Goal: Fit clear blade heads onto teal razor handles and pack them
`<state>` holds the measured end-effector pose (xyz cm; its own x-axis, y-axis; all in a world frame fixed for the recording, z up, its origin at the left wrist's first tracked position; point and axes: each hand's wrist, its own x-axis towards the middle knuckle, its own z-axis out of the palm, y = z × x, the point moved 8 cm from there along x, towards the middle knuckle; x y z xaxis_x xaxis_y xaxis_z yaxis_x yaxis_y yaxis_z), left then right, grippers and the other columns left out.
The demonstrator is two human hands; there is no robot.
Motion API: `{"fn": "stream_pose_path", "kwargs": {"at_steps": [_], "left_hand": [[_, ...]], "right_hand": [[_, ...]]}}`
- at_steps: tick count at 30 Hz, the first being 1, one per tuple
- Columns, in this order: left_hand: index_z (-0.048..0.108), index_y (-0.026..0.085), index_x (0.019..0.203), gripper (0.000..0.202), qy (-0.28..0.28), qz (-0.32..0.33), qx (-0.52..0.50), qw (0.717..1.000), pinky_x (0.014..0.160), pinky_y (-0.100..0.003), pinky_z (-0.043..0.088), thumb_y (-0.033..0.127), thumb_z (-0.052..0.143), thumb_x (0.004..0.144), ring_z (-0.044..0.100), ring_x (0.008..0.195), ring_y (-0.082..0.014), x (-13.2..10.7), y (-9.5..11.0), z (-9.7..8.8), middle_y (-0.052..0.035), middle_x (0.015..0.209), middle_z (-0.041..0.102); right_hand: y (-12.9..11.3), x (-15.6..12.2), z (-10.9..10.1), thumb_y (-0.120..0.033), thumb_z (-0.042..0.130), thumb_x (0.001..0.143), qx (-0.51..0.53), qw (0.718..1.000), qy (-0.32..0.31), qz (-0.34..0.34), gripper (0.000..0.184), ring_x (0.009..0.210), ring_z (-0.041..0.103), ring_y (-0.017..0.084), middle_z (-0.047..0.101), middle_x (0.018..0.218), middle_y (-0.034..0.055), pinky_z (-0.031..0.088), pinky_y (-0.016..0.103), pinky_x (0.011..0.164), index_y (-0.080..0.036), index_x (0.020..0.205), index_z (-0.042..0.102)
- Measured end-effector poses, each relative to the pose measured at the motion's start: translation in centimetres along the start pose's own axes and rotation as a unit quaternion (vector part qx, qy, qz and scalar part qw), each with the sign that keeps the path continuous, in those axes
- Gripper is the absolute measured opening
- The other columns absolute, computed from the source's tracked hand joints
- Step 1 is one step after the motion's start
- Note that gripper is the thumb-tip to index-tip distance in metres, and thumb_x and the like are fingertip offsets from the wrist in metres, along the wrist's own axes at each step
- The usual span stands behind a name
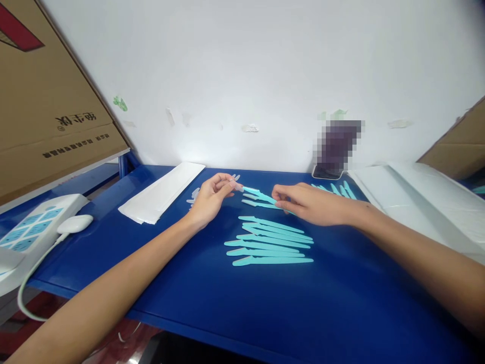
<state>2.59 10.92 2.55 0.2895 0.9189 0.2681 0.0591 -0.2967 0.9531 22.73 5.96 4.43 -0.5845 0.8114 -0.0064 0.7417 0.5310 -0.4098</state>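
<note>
My right hand [299, 202] is closed on the handle of a turquoise eyebrow razor [265, 196], its blade end pointing left. Between the thumb and fingers of my left hand [214, 194] is a small translucent blade cap [237, 185], which meets the razor's blade end; how far it sits over the blade is hard to see. Several more translucent caps [195, 195] lie behind and beside my left hand. Below my hands, several turquoise razors [273, 247] lie in a loose row, blade ends to the left. More razors [343, 190] lie beyond my right wrist.
A blue table [182, 293] runs to a white wall. White flat packets [162, 192] lie at left, near a white power strip [41, 232] with a white charger [75, 224]. A pixelated phone [328, 172] leans on the wall. Clear plastic bags [409, 202] are at right; cardboard boxes [56, 91] flank the table.
</note>
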Motion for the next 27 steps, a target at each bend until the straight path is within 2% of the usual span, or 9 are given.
{"fn": "stream_pose_path", "kwargs": {"at_steps": [3, 7, 12, 16, 18, 22, 24, 25, 27], "left_hand": [[0.064, 0.018, 0.094, 0.030, 0.016, 0.002, 0.016, 1.000, 0.084, -0.034, 0.055, 0.047, 0.071, 0.087, 0.070, 0.099, -0.0211, -0.2, 0.0, 0.0, -0.0092, 0.102, 0.076], [0.069, 0.019, 0.091, 0.028, 0.058, 0.032, 0.050, 0.997, 0.077, -0.033, 0.054, 0.044, 0.076, 0.083, 0.069, 0.089, -0.0201, -0.4, 0.5, -0.4, -0.0079, 0.097, 0.076], [0.070, 0.018, 0.089, 0.027, 0.073, 0.031, 0.045, 0.996, 0.077, -0.034, 0.055, 0.043, 0.077, 0.081, 0.070, 0.089, -0.0215, -0.4, 0.7, -0.8, -0.0072, 0.092, 0.077], [0.072, 0.018, 0.089, 0.029, 0.065, 0.021, 0.037, 0.997, 0.084, -0.036, 0.055, 0.044, 0.079, 0.079, 0.071, 0.091, -0.0221, -0.4, 0.5, -0.6, -0.0070, 0.094, 0.078], [0.073, 0.018, 0.089, 0.028, 0.044, 0.017, 0.031, 0.998, 0.085, -0.036, 0.055, 0.043, 0.080, 0.078, 0.072, 0.090, -0.0221, -0.4, 0.3, -0.2, -0.0066, 0.092, 0.078], [0.076, 0.019, 0.089, 0.028, -0.008, 0.017, 0.082, 0.996, 0.077, -0.036, 0.054, 0.045, 0.078, 0.080, 0.071, 0.082, -0.0223, -0.5, 0.3, 0.5, -0.0067, 0.090, 0.078], [0.078, 0.020, 0.089, 0.026, -0.036, 0.050, 0.185, 0.981, 0.073, -0.036, 0.051, 0.046, 0.072, 0.086, 0.069, 0.080, -0.0226, -0.6, 1.0, 0.6, -0.0070, 0.091, 0.078], [0.078, 0.021, 0.089, 0.026, -0.048, 0.082, 0.257, 0.962, 0.073, -0.037, 0.049, 0.045, 0.068, 0.089, 0.068, 0.081, -0.0234, -0.5, 1.5, 0.6, -0.0071, 0.091, 0.077], [0.079, 0.022, 0.091, 0.027, -0.054, 0.143, 0.394, 0.906, 0.080, -0.041, 0.044, 0.043, 0.062, 0.093, 0.066, 0.083, -0.0242, -0.4, 2.5, 0.1, -0.0062, 0.087, 0.076]], "right_hand": [[-0.1, -0.2, 0.4, -0.043, 0.036, 0.104, 0.002, 1.000, -0.025, -0.005, 0.025, 0.060, 0.046, 0.016, 0.056, 0.070, -0.0008, 0.030, 0.031, 0.056, -0.025, 0.089, 0.041], [0.1, -0.3, 0.7, -0.043, 0.035, 0.104, 0.007, 0.998, -0.057, -0.003, 0.025, 0.060, 0.046, 0.016, 0.057, 0.072, 0.0003, 0.032, 0.031, 0.056, -0.025, 0.088, 0.041], [0.2, -0.2, 0.5, -0.044, 0.033, 0.105, 0.008, 0.999, -0.049, -0.007, 0.027, 0.061, 0.046, 0.016, 0.057, 0.074, 0.0009, 0.030, 0.031, 0.055, -0.025, 0.088, 0.041], [0.2, -0.1, 0.2, -0.045, 0.032, 0.106, 0.008, 0.999, -0.028, -0.016, 0.028, 0.060, 0.043, 0.015, 0.052, 0.072, -0.0002, 0.028, 0.031, 0.055, -0.025, 0.088, 0.040], [0.0, 0.0, 0.2, -0.045, 0.033, 0.106, 0.011, 1.000, -0.018, -0.017, 0.027, 0.060, 0.042, 0.015, 0.052, 0.072, -0.0009, 0.028, 0.031, 0.055, -0.025, 0.089, 0.040], [-0.8, 0.1, 0.4, -0.041, 0.034, 0.106, 0.005, 1.000, -0.008, -0.018, 0.024, 0.058, 0.040, 0.015, 0.050, 0.069, -0.0021, 0.029, 0.031, 0.055, -0.025, 0.088, 0.039], [-0.9, 0.1, 0.7, -0.040, 0.035, 0.105, -0.003, 1.000, -0.018, -0.008, 0.024, 0.057, 0.040, 0.015, 0.050, 0.067, -0.0020, 0.030, 0.031, 0.055, -0.025, 0.087, 0.040], [-0.7, 0.1, 0.8, -0.040, 0.036, 0.104, -0.009, 1.000, -0.023, 0.000, 0.024, 0.057, 0.042, 0.015, 0.052, 0.067, -0.0016, 0.031, 0.031, 0.055, -0.025, 0.086, 0.042], [0.0, 0.2, 1.2, -0.039, 0.040, 0.103, -0.025, 0.999, -0.027, 0.018, 0.024, 0.060, 0.047, 0.016, 0.058, 0.071, 0.0002, 0.033, 0.032, 0.057, -0.024, 0.086, 0.047]]}}
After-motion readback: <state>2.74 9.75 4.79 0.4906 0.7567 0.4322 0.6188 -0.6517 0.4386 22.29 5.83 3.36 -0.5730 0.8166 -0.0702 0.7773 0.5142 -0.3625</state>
